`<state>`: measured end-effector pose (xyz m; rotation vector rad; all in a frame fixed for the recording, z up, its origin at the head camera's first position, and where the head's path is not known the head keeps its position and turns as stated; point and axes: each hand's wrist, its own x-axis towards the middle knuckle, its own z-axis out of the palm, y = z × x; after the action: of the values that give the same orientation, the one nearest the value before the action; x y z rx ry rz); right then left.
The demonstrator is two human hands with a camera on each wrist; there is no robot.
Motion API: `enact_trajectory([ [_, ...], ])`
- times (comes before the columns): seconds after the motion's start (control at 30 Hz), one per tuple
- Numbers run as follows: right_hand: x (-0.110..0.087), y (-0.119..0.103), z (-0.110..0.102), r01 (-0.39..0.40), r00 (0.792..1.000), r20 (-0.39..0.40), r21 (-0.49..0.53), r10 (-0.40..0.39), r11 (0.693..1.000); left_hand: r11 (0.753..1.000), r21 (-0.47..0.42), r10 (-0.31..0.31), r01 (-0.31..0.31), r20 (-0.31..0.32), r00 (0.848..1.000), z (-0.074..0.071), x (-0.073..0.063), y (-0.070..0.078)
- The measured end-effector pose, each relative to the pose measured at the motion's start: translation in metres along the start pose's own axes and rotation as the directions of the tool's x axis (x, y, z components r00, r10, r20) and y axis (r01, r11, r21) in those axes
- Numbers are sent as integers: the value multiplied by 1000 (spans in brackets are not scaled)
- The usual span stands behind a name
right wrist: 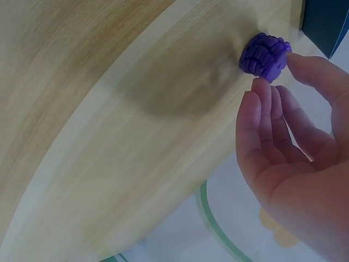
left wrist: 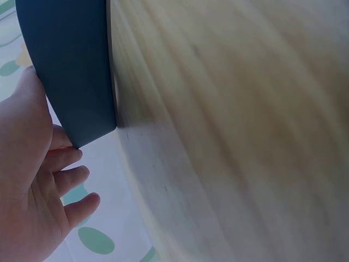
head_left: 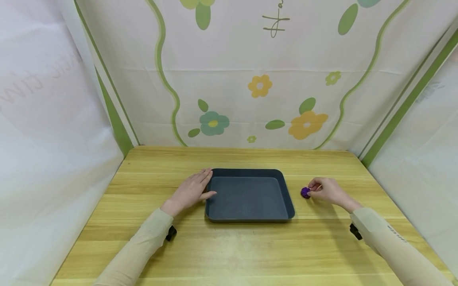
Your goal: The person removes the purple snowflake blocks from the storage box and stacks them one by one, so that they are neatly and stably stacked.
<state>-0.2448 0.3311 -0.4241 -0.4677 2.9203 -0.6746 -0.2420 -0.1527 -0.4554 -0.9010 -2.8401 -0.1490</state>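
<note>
A dark blue-grey rectangular tray (head_left: pixel 247 219) stands on the wooden table. My left hand (head_left: pixel 189 189) rests on its left rim near the far corner, the fingers fairly straight and the thumb over the inner side. In the left wrist view, that hand (left wrist: pixel 32 174) lies against the tray's corner (left wrist: pixel 76 82). Right of the tray, my right hand (head_left: pixel 329 191) pinches a small purple corn-cob piece (head_left: pixel 305 192) between thumb and fingertips. The right wrist view shows the corn-cob piece's (right wrist: pixel 264 54) ridged, kernel-like side, with the hand (right wrist: pixel 294 158) beside it. Whether it touches the table is unclear.
The wooden table (head_left: pixel 236 254) extends around the tray. A white cloth backdrop with printed flowers (head_left: pixel 229 87) rises behind it, and white cloth walls (head_left: pixel 53 139) stand at both sides. Dark wrist devices (head_left: pixel 171 233) sit beneath both forearms.
</note>
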Motion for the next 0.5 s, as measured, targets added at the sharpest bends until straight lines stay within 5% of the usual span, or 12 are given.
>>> enact_trajectory([
  [0.5, -3, 3, -1, -13, 1000, -26, 13, 13, 1000, 1000, 4, 4, -4, 4, 1000, 1, 1, 1],
])
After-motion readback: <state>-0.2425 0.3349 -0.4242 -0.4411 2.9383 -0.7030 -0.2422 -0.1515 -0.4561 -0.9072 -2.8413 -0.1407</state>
